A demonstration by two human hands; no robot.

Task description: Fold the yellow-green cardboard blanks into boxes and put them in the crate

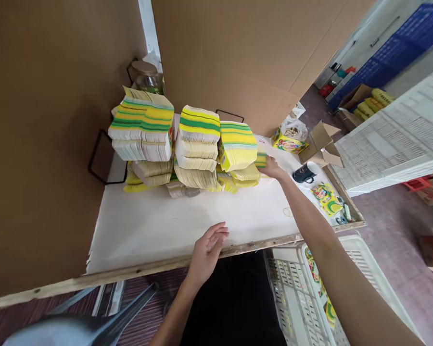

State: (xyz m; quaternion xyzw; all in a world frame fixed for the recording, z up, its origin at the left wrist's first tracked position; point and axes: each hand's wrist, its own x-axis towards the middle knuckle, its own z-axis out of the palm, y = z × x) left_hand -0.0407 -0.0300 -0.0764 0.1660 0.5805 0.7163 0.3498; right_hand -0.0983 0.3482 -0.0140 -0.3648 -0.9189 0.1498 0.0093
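Note:
My right hand (273, 169) reaches across to the right end of the stacked goods and closes on a small bundle of flat printed cartons (261, 160), yellow and green. Its fingertips are partly hidden. To its left, several tall stacks of flat folded cartons stand side by side: a left stack (142, 120), a middle stack (199, 126) and a right stack (238, 144). Their edges show yellow, green and white stripes. My left hand (206, 250) hovers by the table's front edge, fingers loosely stretched and apart from the stacks, holding nothing.
The white tabletop (140, 226) has a wooden front edge. On its right are a dark mug (303, 173), printed cartons (324, 196), a cardboard box (318, 144) and a yellow box with a bag (290, 139). Cardboard panels (245, 53) stand behind; a white crate (292, 288) sits below.

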